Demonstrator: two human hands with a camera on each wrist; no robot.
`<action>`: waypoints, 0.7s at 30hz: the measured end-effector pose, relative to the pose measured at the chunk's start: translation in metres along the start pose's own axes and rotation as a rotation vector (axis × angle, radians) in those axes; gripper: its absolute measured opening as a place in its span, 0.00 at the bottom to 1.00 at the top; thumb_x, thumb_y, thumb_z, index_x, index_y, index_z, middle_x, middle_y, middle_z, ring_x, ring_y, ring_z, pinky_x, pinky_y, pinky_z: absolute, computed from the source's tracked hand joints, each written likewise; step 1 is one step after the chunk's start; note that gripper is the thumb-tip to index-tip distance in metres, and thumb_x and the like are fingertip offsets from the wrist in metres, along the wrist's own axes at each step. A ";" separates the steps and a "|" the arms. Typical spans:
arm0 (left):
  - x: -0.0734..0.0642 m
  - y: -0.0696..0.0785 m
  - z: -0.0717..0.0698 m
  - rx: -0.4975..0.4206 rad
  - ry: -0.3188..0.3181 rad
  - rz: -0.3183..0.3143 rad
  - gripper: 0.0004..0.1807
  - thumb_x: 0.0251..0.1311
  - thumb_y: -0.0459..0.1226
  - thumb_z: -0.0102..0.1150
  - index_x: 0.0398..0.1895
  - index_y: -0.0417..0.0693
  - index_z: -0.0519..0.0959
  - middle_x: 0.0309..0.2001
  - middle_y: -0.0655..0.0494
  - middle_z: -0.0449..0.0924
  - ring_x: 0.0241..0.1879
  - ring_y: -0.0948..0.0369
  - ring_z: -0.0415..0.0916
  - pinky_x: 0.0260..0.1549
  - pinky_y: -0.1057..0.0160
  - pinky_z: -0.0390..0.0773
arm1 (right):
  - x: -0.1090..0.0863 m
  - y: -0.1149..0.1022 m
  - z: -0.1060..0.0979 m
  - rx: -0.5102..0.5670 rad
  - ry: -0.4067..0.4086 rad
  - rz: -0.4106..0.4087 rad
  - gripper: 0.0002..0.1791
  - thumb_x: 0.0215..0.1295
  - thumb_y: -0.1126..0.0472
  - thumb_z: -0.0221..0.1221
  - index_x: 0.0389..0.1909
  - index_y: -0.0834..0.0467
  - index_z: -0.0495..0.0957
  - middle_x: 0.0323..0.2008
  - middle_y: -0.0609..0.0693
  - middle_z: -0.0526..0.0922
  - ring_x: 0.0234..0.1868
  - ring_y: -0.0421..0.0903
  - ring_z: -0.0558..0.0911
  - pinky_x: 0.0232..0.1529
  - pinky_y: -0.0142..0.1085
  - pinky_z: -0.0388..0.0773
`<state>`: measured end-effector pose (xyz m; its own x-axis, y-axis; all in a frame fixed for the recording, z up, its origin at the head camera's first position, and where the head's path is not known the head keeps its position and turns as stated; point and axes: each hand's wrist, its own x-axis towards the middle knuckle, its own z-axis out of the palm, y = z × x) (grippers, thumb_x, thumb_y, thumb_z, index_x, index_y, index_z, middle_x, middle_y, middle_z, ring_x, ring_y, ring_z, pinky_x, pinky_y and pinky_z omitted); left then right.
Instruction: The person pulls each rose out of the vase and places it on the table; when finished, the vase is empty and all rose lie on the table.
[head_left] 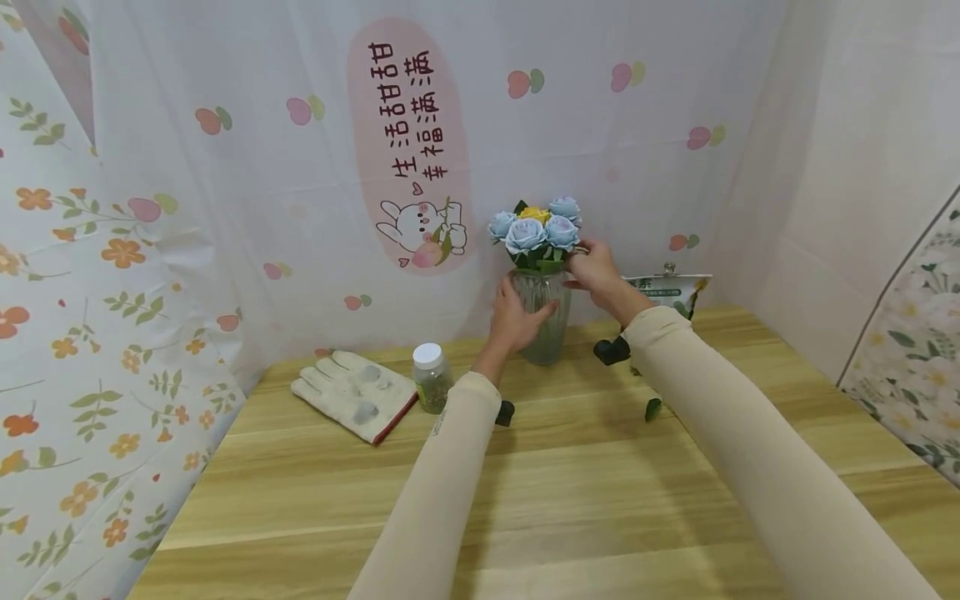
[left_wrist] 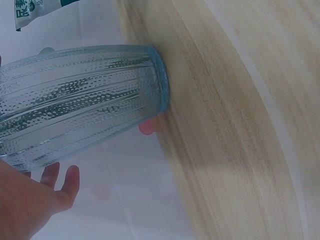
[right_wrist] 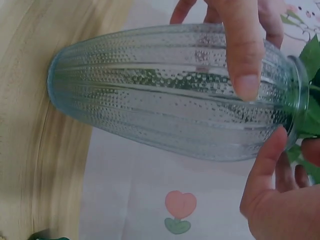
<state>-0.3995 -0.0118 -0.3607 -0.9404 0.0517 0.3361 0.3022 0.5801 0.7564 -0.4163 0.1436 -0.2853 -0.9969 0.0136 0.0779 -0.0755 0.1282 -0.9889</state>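
At the far left, a soft white cloth [head_left: 82, 283] is printed with orange flowers and thin green leaves. Along the tabletop [head_left: 577, 500], yellow and brown wavy lines like wood can be seen. A thick cream glove [head_left: 348, 392] is laid flat there, with a red edge on its cuff and grey patches on top. Just beside it, a small round jar [head_left: 432, 387] is topped with a smooth white lid.

Next, a tall glass vase [head_left: 553, 333] is held by the left hand [head_left: 513, 323], with the fingers curled round its side and the thumb laid across its front. The vase is stood upright at the back of the tabletop, near the wall cloth [head_left: 247, 208]. Its see-through, blue-green glass is covered with tiny bumps and long ridges, and it is made narrower at the bottom. Its top is filled with ruffled, pale blue roses [head_left: 525, 237] and a yellow one, with green leaves under them.

The neck of the vase is touched by the right hand [head_left: 597, 273], but whether anything is pinched cannot be told. At the right, a white and green packet [head_left: 667, 290] is partly hidden by a sleeve [head_left: 750, 433].
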 end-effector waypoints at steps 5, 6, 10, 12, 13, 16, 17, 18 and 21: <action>-0.001 -0.001 0.001 -0.004 -0.003 0.000 0.52 0.59 0.56 0.66 0.76 0.45 0.47 0.73 0.44 0.54 0.71 0.47 0.55 0.65 0.46 0.62 | 0.007 0.003 -0.003 0.056 -0.055 0.032 0.27 0.76 0.63 0.40 0.75 0.59 0.58 0.66 0.59 0.69 0.61 0.53 0.73 0.43 0.38 0.77; -0.002 -0.001 0.001 -0.006 -0.003 0.000 0.52 0.59 0.56 0.66 0.76 0.45 0.47 0.73 0.44 0.54 0.71 0.47 0.55 0.65 0.46 0.62 | 0.007 0.003 -0.004 0.057 -0.066 0.035 0.27 0.77 0.62 0.39 0.75 0.58 0.57 0.67 0.59 0.68 0.62 0.54 0.72 0.43 0.38 0.76; -0.002 -0.001 0.001 -0.015 -0.012 -0.001 0.52 0.59 0.56 0.65 0.76 0.46 0.46 0.73 0.44 0.53 0.71 0.47 0.54 0.65 0.46 0.61 | 0.009 0.002 -0.008 0.042 -0.111 0.047 0.29 0.78 0.63 0.37 0.78 0.55 0.51 0.72 0.58 0.63 0.66 0.55 0.68 0.42 0.38 0.71; -0.002 -0.001 0.001 -0.013 -0.018 -0.006 0.53 0.59 0.56 0.65 0.77 0.47 0.46 0.74 0.45 0.53 0.72 0.47 0.54 0.65 0.45 0.61 | 0.010 0.001 -0.009 0.050 -0.128 0.060 0.30 0.78 0.64 0.36 0.78 0.55 0.50 0.72 0.58 0.63 0.65 0.54 0.68 0.41 0.36 0.70; -0.002 -0.001 0.001 -0.012 -0.019 -0.008 0.53 0.60 0.56 0.65 0.77 0.47 0.46 0.74 0.45 0.52 0.72 0.47 0.54 0.65 0.45 0.61 | 0.011 0.000 -0.009 0.053 -0.137 0.063 0.30 0.77 0.65 0.35 0.79 0.55 0.49 0.72 0.58 0.62 0.64 0.54 0.68 0.40 0.36 0.70; -0.001 -0.001 0.000 -0.004 -0.018 -0.008 0.53 0.60 0.56 0.65 0.77 0.47 0.45 0.74 0.45 0.52 0.72 0.47 0.54 0.65 0.44 0.61 | 0.013 -0.001 -0.009 0.067 -0.159 0.068 0.30 0.78 0.63 0.36 0.79 0.55 0.49 0.70 0.58 0.64 0.62 0.53 0.69 0.38 0.35 0.70; -0.001 -0.001 0.000 -0.004 -0.014 -0.006 0.53 0.60 0.56 0.65 0.77 0.47 0.46 0.74 0.45 0.52 0.72 0.47 0.54 0.65 0.44 0.61 | 0.013 -0.001 -0.009 0.066 -0.165 0.065 0.30 0.79 0.61 0.36 0.79 0.54 0.48 0.71 0.59 0.64 0.63 0.54 0.69 0.38 0.35 0.70; 0.000 -0.001 0.000 -0.005 -0.011 -0.002 0.52 0.59 0.55 0.65 0.77 0.46 0.46 0.74 0.45 0.53 0.71 0.47 0.54 0.65 0.44 0.61 | 0.013 -0.001 -0.009 0.065 -0.173 0.060 0.30 0.79 0.60 0.36 0.79 0.54 0.48 0.72 0.59 0.62 0.65 0.55 0.68 0.38 0.35 0.70; 0.000 -0.002 0.001 -0.007 -0.007 0.007 0.53 0.59 0.55 0.66 0.77 0.46 0.46 0.74 0.45 0.53 0.71 0.47 0.55 0.65 0.45 0.61 | 0.013 -0.001 -0.009 0.064 -0.184 0.047 0.30 0.80 0.56 0.37 0.79 0.54 0.46 0.74 0.59 0.58 0.70 0.58 0.64 0.41 0.38 0.69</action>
<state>-0.4001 -0.0117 -0.3629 -0.9394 0.0615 0.3372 0.3096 0.5742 0.7579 -0.4293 0.1529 -0.2824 -0.9864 -0.1636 0.0124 -0.0239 0.0682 -0.9974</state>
